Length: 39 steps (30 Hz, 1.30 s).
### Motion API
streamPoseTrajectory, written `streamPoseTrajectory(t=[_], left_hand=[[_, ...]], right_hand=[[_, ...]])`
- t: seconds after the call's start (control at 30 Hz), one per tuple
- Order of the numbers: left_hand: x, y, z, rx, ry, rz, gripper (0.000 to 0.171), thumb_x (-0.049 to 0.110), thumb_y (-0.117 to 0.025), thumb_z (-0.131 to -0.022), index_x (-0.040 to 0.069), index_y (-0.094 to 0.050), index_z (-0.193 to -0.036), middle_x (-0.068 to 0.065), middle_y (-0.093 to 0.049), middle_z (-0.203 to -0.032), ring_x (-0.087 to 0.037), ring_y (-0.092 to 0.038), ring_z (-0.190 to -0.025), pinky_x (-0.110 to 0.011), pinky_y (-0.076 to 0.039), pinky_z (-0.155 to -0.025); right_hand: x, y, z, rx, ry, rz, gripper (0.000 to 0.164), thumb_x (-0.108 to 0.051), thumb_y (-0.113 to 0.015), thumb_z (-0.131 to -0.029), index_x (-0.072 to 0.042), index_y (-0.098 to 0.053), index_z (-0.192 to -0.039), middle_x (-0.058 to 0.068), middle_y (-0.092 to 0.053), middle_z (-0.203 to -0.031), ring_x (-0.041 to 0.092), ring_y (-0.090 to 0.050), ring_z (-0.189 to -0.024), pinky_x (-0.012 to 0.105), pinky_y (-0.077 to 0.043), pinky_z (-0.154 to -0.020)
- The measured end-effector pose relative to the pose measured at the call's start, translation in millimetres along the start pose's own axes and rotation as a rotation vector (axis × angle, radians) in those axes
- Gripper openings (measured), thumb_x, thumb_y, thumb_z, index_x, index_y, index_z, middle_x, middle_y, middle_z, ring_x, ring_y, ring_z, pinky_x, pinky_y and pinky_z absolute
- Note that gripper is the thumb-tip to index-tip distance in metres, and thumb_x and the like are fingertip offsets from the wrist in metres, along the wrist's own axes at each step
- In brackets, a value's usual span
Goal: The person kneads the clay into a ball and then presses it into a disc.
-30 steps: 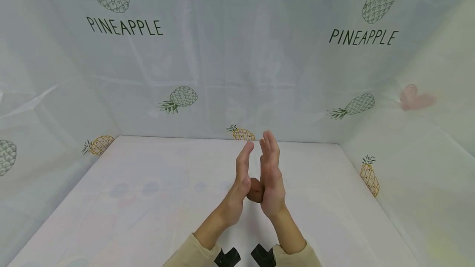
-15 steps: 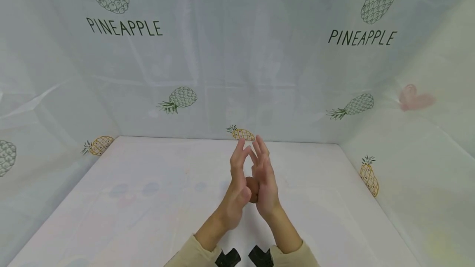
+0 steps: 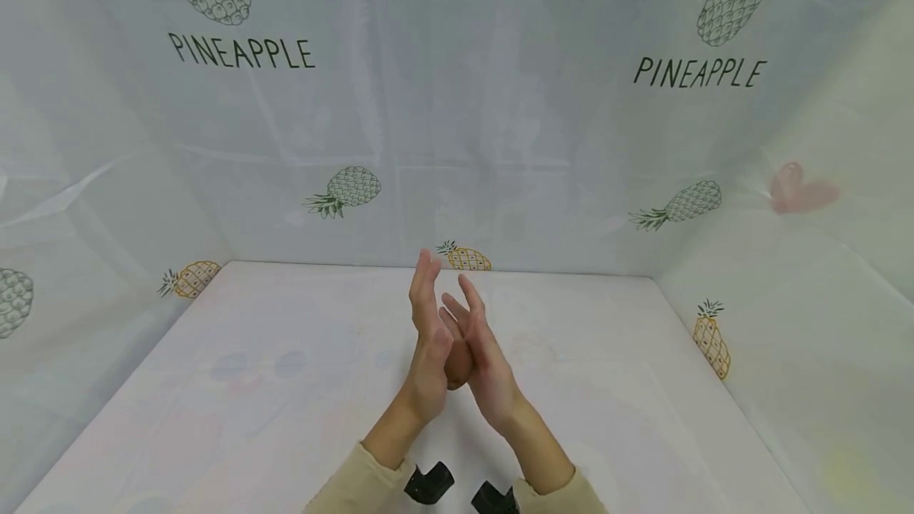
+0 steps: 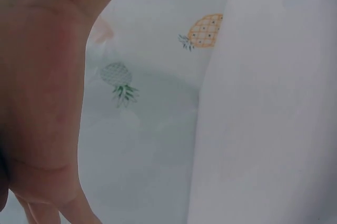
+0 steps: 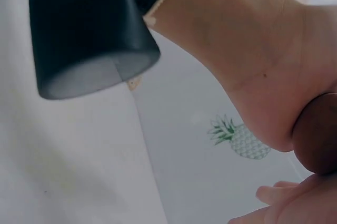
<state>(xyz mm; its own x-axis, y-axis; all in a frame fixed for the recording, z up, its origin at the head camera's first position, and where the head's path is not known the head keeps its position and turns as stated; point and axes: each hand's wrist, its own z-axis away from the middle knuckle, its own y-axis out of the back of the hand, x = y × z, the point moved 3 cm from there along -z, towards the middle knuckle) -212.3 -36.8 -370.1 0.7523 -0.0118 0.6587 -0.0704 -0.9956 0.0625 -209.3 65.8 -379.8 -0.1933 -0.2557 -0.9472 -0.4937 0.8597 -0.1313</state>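
One brown ball [image 3: 460, 366] sits between the left hand [image 3: 428, 350] at its nine o'clock and right hand [image 3: 489, 368] at three, both straight-fingered.

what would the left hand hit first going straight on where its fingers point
Ahead of the left hand, probably the pineapple-print sheet; nothing shows between, though depth is unclear.

The brown ball [image 3: 459, 367] looks matt and smooth. At twelve o'clock, the sheet [image 3: 457, 101] resembles thin plastic, creased and faintly glossy. The white table [image 3: 614, 387] looks smooth. Near six o'clock, the sleeves [image 3: 359, 484] are matt cloth, the black holders [image 3: 430, 485] seemingly plastic.
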Motion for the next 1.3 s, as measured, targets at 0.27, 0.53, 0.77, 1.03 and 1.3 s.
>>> streamPoseTrajectory(t=[0.27,0.53,0.77,1.03,1.3], left_hand=[[-9.0,7.8,-0.2,0.072,0.079,-0.012,0.064,0.037,-0.02,-0.113,0.019,-0.005,-0.172,0.0,0.007,-0.178,-0.023,0.01,-0.163,-0.071,0.006,-0.121],[-15.4,7.9,-0.7,0.069,0.247,-0.046,0.061,0.048,-0.014,-0.114,0.032,-0.009,-0.172,0.012,0.009,-0.177,-0.017,0.012,-0.162,-0.071,0.004,-0.122],[-19.6,-0.8,3.3,0.005,0.315,-0.045,0.061,0.051,-0.017,-0.113,0.034,-0.012,-0.171,0.012,0.007,-0.177,-0.019,0.01,-0.162,-0.071,0.0,-0.122],[-19.3,-11.2,10.0,-0.066,0.29,-0.06,0.061,0.048,-0.019,-0.114,0.031,-0.009,-0.172,0.01,0.007,-0.177,-0.021,0.009,-0.162,-0.069,0.0,-0.122],[-13.7,-21.8,13.9,-0.128,0.247,0.01,0.062,0.048,-0.016,-0.114,0.028,-0.004,-0.172,0.009,0.008,-0.177,-0.022,0.008,-0.163,-0.072,-0.002,-0.122]], right_hand=[[-2.2,-4.9,2.4,-0.049,0.052,0.048,0.058,-0.045,-0.006,-0.114,-0.035,0.0,-0.171,0.011,-0.01,-0.176,0.03,-0.004,-0.165,0.061,-0.002,-0.128],[-6.3,-4.1,5.4,-0.032,0.16,0.128,0.059,-0.04,-0.01,-0.115,-0.031,0.002,-0.172,-0.003,0.002,-0.178,0.029,0.007,-0.164,0.071,0.006,-0.123],[-19.1,-4.2,10.2,0.029,0.267,0.229,0.061,-0.04,-0.011,-0.115,-0.025,0.001,-0.172,-0.003,0.004,-0.179,0.025,0.01,-0.164,0.071,0.01,-0.122],[-26.3,-0.7,9.3,0.076,0.313,0.27,0.063,-0.04,-0.013,-0.114,-0.022,0.0,-0.173,-0.003,0.003,-0.179,0.025,0.007,-0.164,0.07,0.01,-0.122],[-28.0,9.0,8.4,0.135,0.322,0.273,0.065,-0.045,-0.015,-0.113,-0.021,-0.004,-0.172,0.001,-0.001,-0.178,0.024,0.006,-0.164,0.069,0.008,-0.122]])
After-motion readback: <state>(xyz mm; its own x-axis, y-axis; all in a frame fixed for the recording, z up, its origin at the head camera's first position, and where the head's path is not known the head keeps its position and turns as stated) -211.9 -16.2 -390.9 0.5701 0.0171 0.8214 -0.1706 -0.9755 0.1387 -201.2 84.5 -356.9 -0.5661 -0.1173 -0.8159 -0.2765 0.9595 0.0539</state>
